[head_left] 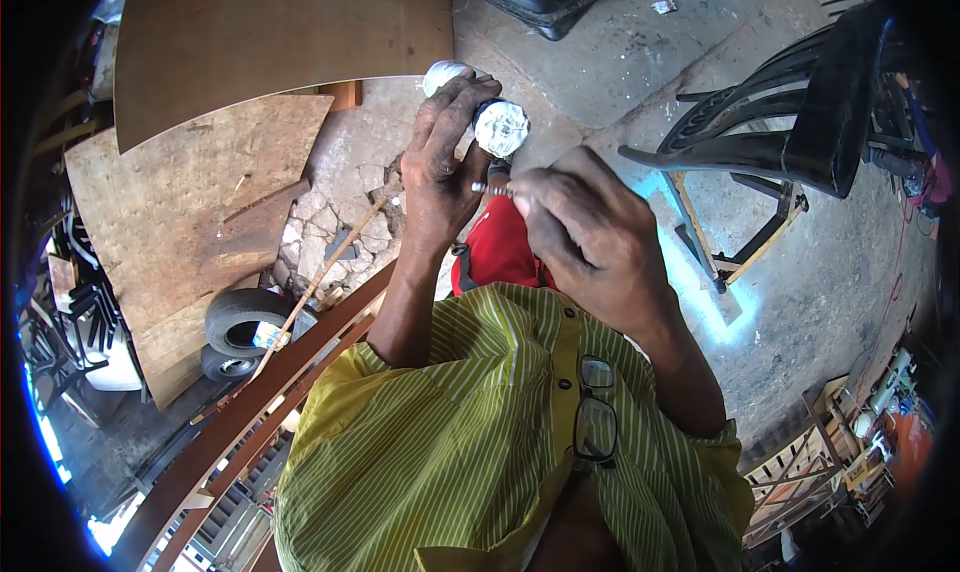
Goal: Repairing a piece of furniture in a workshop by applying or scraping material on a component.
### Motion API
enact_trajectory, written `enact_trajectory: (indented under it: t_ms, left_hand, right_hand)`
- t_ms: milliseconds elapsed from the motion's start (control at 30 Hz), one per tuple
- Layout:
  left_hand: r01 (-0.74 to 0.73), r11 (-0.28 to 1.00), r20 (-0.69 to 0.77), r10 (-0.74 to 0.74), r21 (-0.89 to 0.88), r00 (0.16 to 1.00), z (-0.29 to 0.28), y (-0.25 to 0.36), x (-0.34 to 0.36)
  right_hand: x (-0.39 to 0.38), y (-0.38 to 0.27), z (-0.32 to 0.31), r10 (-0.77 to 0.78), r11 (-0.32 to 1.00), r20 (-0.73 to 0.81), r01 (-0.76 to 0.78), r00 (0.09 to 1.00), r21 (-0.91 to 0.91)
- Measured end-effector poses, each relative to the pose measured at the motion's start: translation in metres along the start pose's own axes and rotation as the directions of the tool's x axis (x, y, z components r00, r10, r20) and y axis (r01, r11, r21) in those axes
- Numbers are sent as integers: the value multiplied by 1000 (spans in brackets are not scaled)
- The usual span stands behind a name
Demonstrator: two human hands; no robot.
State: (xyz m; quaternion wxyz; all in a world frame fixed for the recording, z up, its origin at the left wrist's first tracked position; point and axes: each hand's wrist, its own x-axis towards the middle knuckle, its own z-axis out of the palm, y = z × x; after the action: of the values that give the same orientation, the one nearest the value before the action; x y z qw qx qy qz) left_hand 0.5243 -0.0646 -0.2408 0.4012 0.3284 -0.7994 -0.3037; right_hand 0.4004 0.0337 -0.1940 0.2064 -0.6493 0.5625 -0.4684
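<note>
Silver-white, round-faced object, material unclear, in left hand, right of knuckles; fingers curled closed round it. Thin, pale rod pinched between thumb and fingers of right hand, long axis pointing left, tip just below round face. Red fabric item below left hand; glossy black slatted chair right of right hand.

A yellow-green striped shirt
From here I see pale stripes, dark buttons, glasses hanging in front.

shiny, crinkled, foil-like container top, glossy chair, matt wooden board
</note>
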Motion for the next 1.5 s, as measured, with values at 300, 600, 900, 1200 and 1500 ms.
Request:
enact_trajectory:
  t_ms: [300, 600, 900, 1200, 1500]
  left_hand:
    - [-27, 999, -9, 27, 18, 1000, 1, -1, 2]
    - [-56, 998, 2, 56, 41, 998, 1, -4, 2]
    - [-86, 995, -2, 86, 48, 996, 1, -4, 2]
    - [-128, 989, 26, 127, 80, 992, 7, -4, 2]
    - [-223, 970, 164, 205, 100, 965, 28, 0, -5]
  right_hand:
    - [1, 3, -6, -25, 981, -199, -14, 980, -195]
    - [-1, 10, -3, -89, 967, -175, 43, 981, -252]
    - [3, 12, -2, -113, 961, -198, 56, 974, -271]
    - [-1, 17, 2, -32, 965, -180, -17, 983, -263]
    - [-14, 8, -42, 107, 968, 39, -95, 994, -231]
